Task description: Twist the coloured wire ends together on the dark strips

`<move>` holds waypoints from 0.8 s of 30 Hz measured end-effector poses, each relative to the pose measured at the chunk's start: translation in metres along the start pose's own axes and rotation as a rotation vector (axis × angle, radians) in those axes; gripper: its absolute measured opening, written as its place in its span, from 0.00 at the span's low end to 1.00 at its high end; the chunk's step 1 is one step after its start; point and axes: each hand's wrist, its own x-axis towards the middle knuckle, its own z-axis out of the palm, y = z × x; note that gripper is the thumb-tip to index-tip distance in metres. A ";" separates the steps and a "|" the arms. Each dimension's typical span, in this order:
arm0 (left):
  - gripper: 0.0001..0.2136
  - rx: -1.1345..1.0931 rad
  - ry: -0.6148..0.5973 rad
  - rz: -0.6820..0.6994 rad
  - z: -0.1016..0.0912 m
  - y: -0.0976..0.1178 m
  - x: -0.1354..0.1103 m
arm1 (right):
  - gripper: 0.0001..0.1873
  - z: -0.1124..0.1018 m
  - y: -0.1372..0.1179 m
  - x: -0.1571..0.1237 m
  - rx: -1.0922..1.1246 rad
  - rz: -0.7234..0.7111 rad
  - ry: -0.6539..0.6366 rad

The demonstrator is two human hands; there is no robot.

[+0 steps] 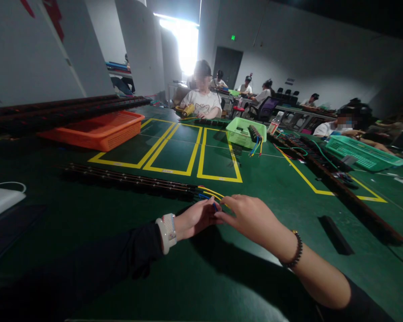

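Observation:
A long dark strip (130, 179) with thin bright lines along it lies across the green table in front of me. Yellow wires (212, 193) and a blue wire (204, 196) come out of its right end. My left hand (196, 219) is closed at these ends, its thumb and fingers pinching the blue wire. Facing it, my right hand (250, 219) is closed around the wires, thumb and fingertips close to those of the left. The wire tips are mostly hidden by my fingers.
Yellow tape frames (168, 171) mark the green table. Beyond are an orange basket (121, 134), a light green basket (235, 134) with a wired piece, and a teal basket (362, 154). Dark strips (342, 197) lie right, near a short black bar (336, 235). A co-worker (203, 98) sits opposite.

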 end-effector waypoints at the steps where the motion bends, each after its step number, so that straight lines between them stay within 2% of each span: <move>1: 0.10 -0.001 -0.013 -0.002 0.000 -0.001 0.000 | 0.17 0.002 -0.005 -0.002 -0.005 -0.022 -0.020; 4: 0.10 0.005 -0.024 0.003 -0.001 -0.002 0.002 | 0.19 0.015 -0.014 -0.003 -0.060 -0.056 -0.058; 7: 0.08 -0.022 0.014 0.031 -0.001 -0.003 0.003 | 0.21 0.027 -0.013 -0.001 -0.118 -0.052 -0.075; 11: 0.10 -0.004 0.002 0.026 0.000 -0.002 0.002 | 0.20 0.023 -0.004 0.000 -0.122 -0.054 -0.087; 16: 0.15 0.110 -0.082 -0.019 0.004 0.000 -0.004 | 0.14 0.013 0.009 0.006 -0.088 -0.068 -0.110; 24: 0.19 0.329 -0.204 -0.030 0.005 -0.001 -0.006 | 0.13 0.036 0.016 0.019 0.059 -0.129 -0.236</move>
